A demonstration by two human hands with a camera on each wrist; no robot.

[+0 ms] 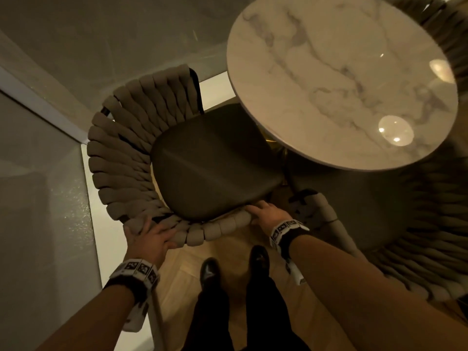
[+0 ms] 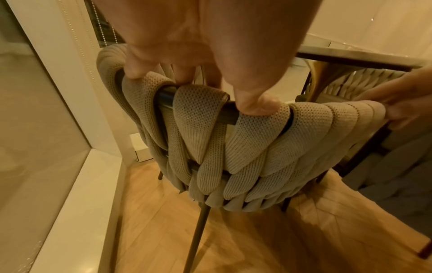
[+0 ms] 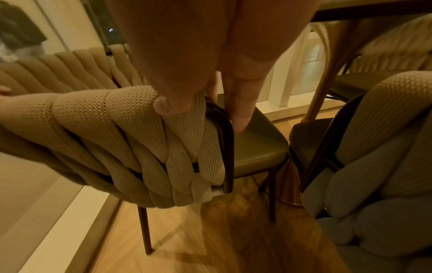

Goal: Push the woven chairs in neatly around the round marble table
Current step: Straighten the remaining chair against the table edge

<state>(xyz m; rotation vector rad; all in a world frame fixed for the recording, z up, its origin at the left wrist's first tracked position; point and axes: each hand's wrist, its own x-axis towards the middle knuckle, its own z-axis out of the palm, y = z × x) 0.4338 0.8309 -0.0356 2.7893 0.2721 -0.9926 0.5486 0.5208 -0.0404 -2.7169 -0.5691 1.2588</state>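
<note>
A woven chair (image 1: 121, 158) with a beige braided back and dark seat (image 1: 212, 168) stands left of the round marble table (image 1: 342, 79), its seat corner under the table's edge. My left hand (image 1: 149, 236) grips the top rail of the chair back (image 2: 198, 114), fingers over the inside and thumb pressing the outside. My right hand (image 1: 266, 212) grips the same rail (image 3: 182, 118) near its right end, thumb on the weave, fingers reaching down inside toward the seat (image 3: 257, 144).
A second woven chair (image 1: 379, 224) stands close on the right, its back (image 3: 374, 166) almost touching the first chair. Another chair (image 1: 443, 34) shows beyond the table. A glass wall with a white sill (image 1: 91, 198) runs close on the left. My shoes (image 1: 210, 269) stand on wood floor.
</note>
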